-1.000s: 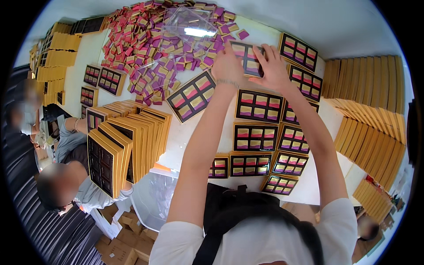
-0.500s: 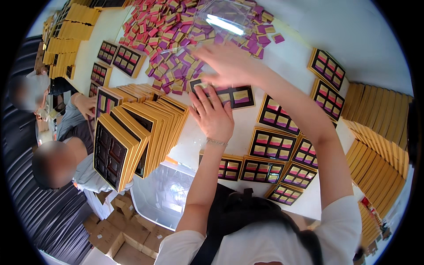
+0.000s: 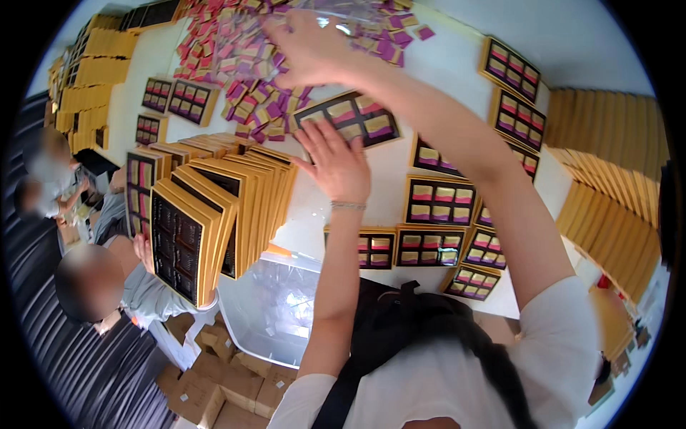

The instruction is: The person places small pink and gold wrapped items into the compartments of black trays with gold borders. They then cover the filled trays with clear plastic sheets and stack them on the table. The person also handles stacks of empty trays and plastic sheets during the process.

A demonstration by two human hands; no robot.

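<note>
Our left hand, fingers slightly spread, touches a six-compartment box; our right hand, fingers parted, overhangs wrapped pieces near the worktop's far edge.

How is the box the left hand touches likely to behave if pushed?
The box would probably slide rather than tip: it looks low and broad on the table. Its crisp edges suggest stiffness. The coloured pieces probably won't shift much, sitting neatly spaced in rows.
</note>
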